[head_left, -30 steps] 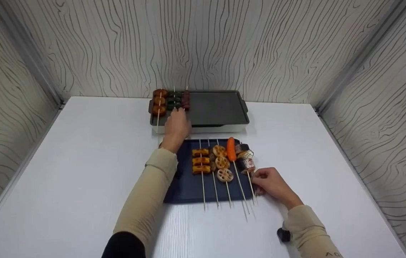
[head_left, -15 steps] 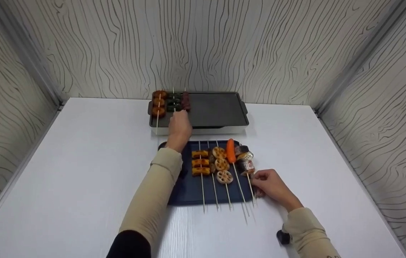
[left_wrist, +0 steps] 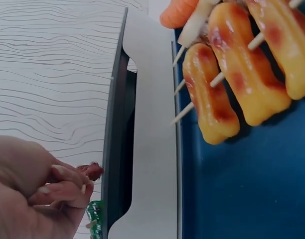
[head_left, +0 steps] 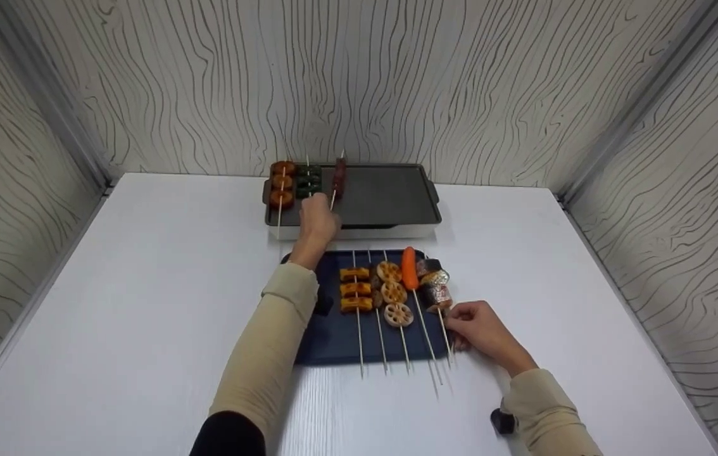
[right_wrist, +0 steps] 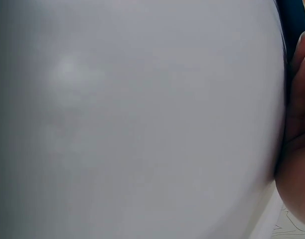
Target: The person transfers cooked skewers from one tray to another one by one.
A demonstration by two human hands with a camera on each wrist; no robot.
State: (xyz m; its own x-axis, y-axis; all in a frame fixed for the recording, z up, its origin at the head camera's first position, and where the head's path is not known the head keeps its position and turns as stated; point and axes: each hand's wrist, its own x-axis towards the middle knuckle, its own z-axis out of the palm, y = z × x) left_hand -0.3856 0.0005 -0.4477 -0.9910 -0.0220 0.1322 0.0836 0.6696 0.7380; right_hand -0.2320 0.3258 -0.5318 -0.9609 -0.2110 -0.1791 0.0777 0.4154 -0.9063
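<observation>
My left hand (head_left: 318, 220) is over the front edge of the flat black griddle (head_left: 387, 196). Its fingers pinch the stick of a dark red meat skewer (head_left: 339, 179); in the left wrist view the red meat (left_wrist: 94, 171) shows just past the fingertips. Left of it on the griddle lie a green skewer (head_left: 308, 180) and a skewer of round orange-brown slices (head_left: 282, 182). At the right side of the blue tray (head_left: 333, 345), my right hand (head_left: 484, 328) grips the edge beside a fish-like skewer (head_left: 436, 294). The right wrist view shows only part of these fingers.
On the tray lie a yellow skewer (head_left: 356, 289), a brown skewer (head_left: 376, 294) mostly hidden, a lotus root skewer (head_left: 393, 291) and an orange sausage skewer (head_left: 409, 269), their sticks over the front edge. A small black object (head_left: 502, 421) sits by the right sleeve.
The dark red meat skewer has shifted right, away from the green skewer, and now lies at a slant. My left hand has moved only slightly; the right hand stays at the tray.
</observation>
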